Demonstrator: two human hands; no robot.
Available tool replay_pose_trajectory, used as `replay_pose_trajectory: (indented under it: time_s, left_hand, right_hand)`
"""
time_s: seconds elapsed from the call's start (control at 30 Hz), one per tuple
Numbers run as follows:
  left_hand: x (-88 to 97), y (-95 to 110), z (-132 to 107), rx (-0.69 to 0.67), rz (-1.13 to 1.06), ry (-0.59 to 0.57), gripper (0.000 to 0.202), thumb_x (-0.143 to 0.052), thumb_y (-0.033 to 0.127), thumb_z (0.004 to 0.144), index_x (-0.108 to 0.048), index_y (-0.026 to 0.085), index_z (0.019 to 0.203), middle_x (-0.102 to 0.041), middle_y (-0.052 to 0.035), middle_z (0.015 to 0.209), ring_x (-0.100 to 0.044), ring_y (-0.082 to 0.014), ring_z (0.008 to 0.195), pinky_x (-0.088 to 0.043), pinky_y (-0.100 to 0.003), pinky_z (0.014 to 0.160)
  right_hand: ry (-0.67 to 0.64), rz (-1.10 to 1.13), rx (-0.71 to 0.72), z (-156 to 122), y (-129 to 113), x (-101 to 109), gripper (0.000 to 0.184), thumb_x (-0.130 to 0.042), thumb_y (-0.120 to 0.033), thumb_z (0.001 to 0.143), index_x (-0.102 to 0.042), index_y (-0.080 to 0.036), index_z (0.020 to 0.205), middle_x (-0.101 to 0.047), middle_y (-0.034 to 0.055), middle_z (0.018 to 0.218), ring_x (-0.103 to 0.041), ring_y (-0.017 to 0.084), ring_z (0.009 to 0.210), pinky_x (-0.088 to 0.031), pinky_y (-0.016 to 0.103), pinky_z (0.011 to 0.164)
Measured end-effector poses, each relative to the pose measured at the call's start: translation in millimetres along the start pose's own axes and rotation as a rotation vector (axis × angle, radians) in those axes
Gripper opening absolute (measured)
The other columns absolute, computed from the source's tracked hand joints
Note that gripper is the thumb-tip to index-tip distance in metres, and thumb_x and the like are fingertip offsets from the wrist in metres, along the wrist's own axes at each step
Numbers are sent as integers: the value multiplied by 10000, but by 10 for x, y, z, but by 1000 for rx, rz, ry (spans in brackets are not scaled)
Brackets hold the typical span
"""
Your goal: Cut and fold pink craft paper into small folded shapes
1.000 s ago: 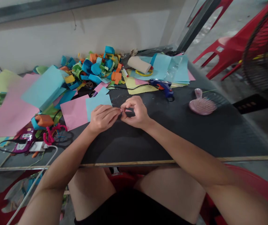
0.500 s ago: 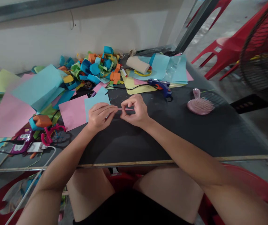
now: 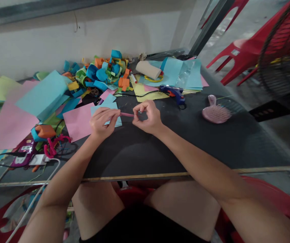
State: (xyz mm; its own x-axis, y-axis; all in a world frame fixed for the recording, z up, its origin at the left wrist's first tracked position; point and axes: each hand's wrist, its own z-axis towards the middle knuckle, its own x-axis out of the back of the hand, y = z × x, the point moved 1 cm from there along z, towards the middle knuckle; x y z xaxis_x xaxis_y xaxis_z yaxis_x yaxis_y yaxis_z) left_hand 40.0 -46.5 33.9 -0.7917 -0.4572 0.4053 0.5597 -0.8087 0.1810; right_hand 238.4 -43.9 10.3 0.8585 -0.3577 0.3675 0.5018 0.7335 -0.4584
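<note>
A thin pink paper strip (image 3: 126, 114) stretches between my two hands above the black table (image 3: 198, 141). My left hand (image 3: 102, 120) pinches its left end with closed fingers. My right hand (image 3: 147, 117) pinches the right end between thumb and forefinger, the other fingers curled. Just behind my left hand lie a light blue sheet (image 3: 101, 108) and a pink sheet (image 3: 79, 121), flat on the table.
A heap of folded coloured paper pieces (image 3: 104, 74) sits at the back. A blue glue gun (image 3: 175, 92), a cardboard roll (image 3: 148, 70) and a pink hairbrush (image 3: 216, 113) lie to the right. Big pink and blue sheets (image 3: 33, 101), scissors and cables crowd the left. Red chairs (image 3: 246, 50) stand beyond.
My hands have drawn apart, the left sliding leftward, so more of the pink strip shows between them.
</note>
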Motion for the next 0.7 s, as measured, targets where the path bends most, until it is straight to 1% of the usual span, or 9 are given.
replay_pose_trajectory:
  time_s: [0.1, 0.17, 0.3, 0.37, 0.4, 0.47, 0.57, 0.63, 0.7]
  left_hand:
    - [34, -45, 21, 91, 35, 32, 83, -634, 232, 877, -707, 225, 839, -756, 5, 772, -688, -141, 720, -555, -309, 696]
    - [64, -85, 36, 168, 49, 56, 131, -618, 284, 890, -708, 227, 813, -748, 0, 758, -672, -143, 711, -540, -304, 662]
    - [116, -206, 43, 371, 44, 217, 238, -574, 385, 916, -700, 212, 812, -730, -24, 782, -620, -130, 685, -493, -278, 612]
    - [105, -262, 23, 433, 34, 244, 254, -574, 415, 911, -697, 208, 831, -723, -30, 800, -607, -128, 687, -479, -272, 611]
    - [87, -281, 8, 446, 31, 221, 256, -578, 420, 907, -696, 207, 828, -718, -28, 793, -600, -125, 679, -473, -268, 606]
    - [34, -295, -31, 439, 24, 134, 252, -583, 410, 902, -690, 204, 805, -712, -23, 767, -580, -117, 648, -468, -263, 601]
    - [-39, -270, -83, 400, 20, 20, 229, -581, 369, 902, -684, 198, 790, -718, -23, 767, -558, -110, 628, -472, -265, 612]
    - [-64, -249, -100, 389, 20, -19, 211, -577, 339, 905, -685, 194, 797, -725, -28, 775, -565, -116, 648, -472, -270, 620]
    - [-73, -238, -107, 390, 19, -33, 203, -572, 320, 906, -687, 192, 799, -729, -31, 778, -568, -119, 654, -472, -272, 620]
  right_hand:
    - [-22, 7, -73, -3, 72, 10, 305, -542, -142, 648, -325, -265, 823, -604, -19, 737, -542, 176, 686, -450, 374, 711]
    - [-26, 23, -122, -3, 136, 21, 292, -539, -146, 643, -330, -261, 812, -596, -17, 736, -531, 166, 671, -447, 359, 693]
    - [19, 9, -169, 3, 254, 49, 267, -539, -141, 635, -351, -256, 785, -578, -20, 710, -474, 144, 628, -427, 318, 639]
    - [20, -3, -186, 0, 289, 50, 257, -540, -138, 635, -361, -254, 778, -567, -23, 710, -452, 136, 612, -420, 307, 622]
    - [7, -12, -189, -4, 297, 46, 251, -540, -137, 636, -368, -252, 777, -565, -23, 717, -448, 133, 610, -420, 304, 620]
    - [-48, -39, -170, -19, 289, 27, 233, -540, -129, 642, -393, -248, 778, -565, -19, 735, -461, 136, 624, -427, 305, 636]
    - [-180, -67, -97, -46, 241, -11, 204, -540, -113, 662, -442, -241, 786, -562, -10, 747, -511, 155, 681, -445, 308, 683]
    - [-253, -62, -60, -58, 212, -30, 193, -541, -104, 677, -464, -237, 794, -560, -6, 742, -530, 163, 710, -453, 304, 702]
    - [-306, -53, -57, -62, 203, -42, 193, -545, -98, 684, -486, -231, 810, -571, -2, 747, -541, 165, 722, -454, 301, 712]
